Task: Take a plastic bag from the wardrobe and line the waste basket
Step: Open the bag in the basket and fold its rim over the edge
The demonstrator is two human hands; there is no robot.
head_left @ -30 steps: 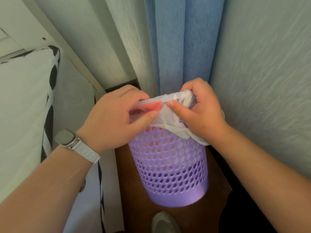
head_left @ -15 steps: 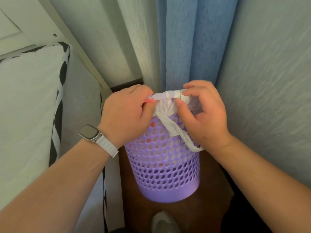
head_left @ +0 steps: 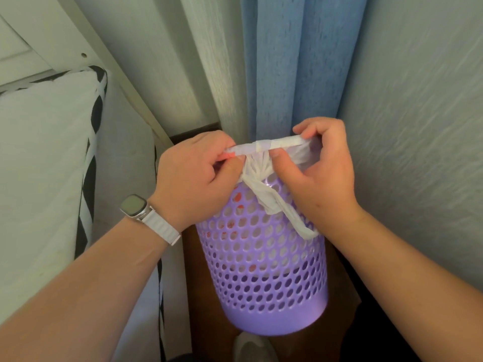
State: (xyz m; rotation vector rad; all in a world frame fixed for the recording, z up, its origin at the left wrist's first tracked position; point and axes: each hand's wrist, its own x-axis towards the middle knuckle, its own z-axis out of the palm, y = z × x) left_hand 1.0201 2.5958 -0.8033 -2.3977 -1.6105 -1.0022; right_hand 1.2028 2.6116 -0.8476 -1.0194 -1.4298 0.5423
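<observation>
we have the thin white plastic bag (head_left: 261, 178) inside the perforated lilac plastic waste basket (head_left: 264, 270) — left hand (head_left: 194, 178) and right hand (head_left: 317, 176) both pinch its rim — cinching remains, we judge.

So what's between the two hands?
In the head view, a taut white strip of the bag spans from the left hand to the right hand, with gathered plastic hanging below it over the basket.

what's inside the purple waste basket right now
A white plastic bag shows through the holes of the waste basket, with some red marks. Both hands, left and right, cover the opening, so the contents stay hidden.
</observation>
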